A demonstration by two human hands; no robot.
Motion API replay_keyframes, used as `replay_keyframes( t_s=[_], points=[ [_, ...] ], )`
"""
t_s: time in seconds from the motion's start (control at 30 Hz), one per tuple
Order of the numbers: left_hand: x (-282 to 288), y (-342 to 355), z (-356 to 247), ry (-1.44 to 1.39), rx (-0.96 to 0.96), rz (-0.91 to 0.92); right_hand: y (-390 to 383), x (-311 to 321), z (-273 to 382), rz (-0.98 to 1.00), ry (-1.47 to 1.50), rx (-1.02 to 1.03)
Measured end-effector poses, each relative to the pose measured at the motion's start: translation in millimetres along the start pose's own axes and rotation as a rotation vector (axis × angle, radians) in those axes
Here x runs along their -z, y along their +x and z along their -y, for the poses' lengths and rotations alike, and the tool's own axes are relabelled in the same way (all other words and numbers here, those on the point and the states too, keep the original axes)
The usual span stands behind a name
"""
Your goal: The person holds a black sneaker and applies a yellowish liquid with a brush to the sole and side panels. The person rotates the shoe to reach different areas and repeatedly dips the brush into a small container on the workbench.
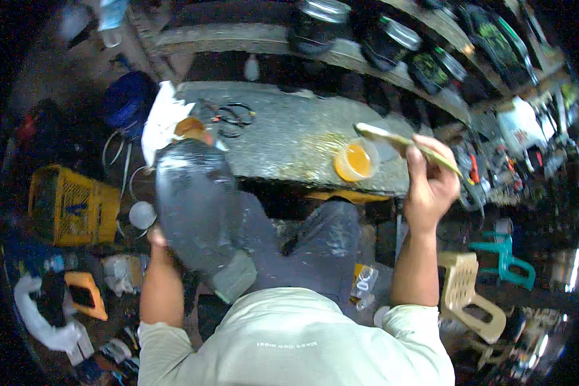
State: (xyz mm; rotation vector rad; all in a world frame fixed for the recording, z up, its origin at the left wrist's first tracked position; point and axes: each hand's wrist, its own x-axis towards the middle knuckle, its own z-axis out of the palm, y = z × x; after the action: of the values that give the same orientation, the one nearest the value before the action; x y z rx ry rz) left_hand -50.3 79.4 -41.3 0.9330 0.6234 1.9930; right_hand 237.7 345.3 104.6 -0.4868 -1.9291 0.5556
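Note:
A long, black, rounded piece, glossy at its far end and blurred, leans over my left thigh. My left hand is at its left edge and holds it there, with most of the fingers hidden behind it. Raised over the right end of the workbench, my right hand is closed around the handle of a brush. The brush's pale tip points left, above a clear plastic cup of orange-yellow liquid. A grey block-like piece lies against the near end of the black piece.
The grey workbench carries cables and a white crumpled bag. A yellow crate stands left, beside a blue container. On the right are a beige chair and a green chair. Shelves with dark shiny items line the back.

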Motion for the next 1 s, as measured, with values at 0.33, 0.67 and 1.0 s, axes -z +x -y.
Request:
replay_keyframes(
  t_s=[0.33,0.67,1.0],
  points=[
    [6,-17,15,-0.165,-0.085,-0.078,-35,-7,-103,0.456,-0.561,-0.170],
    [36,-48,-14,-0.196,-0.053,-0.243,-50,12,-92,0.445,-0.267,-0.316],
    [19,-44,-9,-0.098,0.344,-0.303,-64,24,-100,0.036,0.295,-0.573]
  ],
)
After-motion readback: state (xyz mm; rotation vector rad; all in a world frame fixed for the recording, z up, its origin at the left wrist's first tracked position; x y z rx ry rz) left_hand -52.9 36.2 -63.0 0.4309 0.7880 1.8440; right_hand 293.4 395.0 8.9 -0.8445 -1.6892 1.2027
